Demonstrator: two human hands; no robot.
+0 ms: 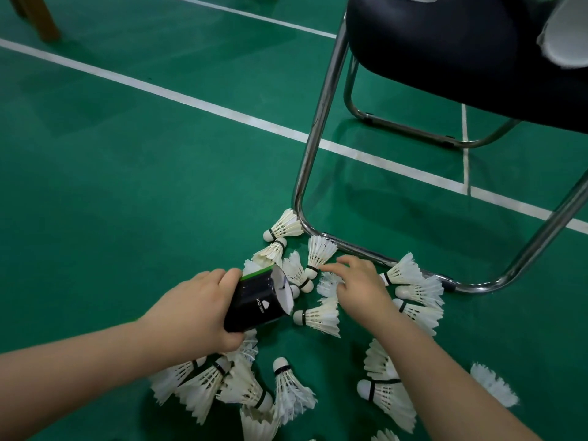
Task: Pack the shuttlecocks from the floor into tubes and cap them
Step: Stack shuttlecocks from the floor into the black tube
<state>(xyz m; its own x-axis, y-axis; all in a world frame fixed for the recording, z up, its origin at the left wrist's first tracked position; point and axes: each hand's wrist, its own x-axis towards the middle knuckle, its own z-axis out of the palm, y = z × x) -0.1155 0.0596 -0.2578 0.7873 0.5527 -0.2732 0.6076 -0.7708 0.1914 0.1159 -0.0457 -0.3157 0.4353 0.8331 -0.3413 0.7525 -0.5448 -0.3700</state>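
Several white feather shuttlecocks lie scattered on the green court floor (127,202), one of them (318,317) just below the tube's mouth. My left hand (194,310) grips a black shuttlecock tube (254,300) with a green band, its open end turned to the right. My right hand (359,281) reaches down over the pile, fingers spread and resting on a shuttlecock (329,283) whose feathers show under the fingertips. Whether the fingers have closed on it cannot be told. No cap is in view.
A chair with a chrome tube frame (313,132) and a dark seat (445,52) stands at the right, its floor rail running through the pile. White court lines (191,101) cross the floor. White objects lie on the seat (566,36). A wooden leg (44,17) is top left.
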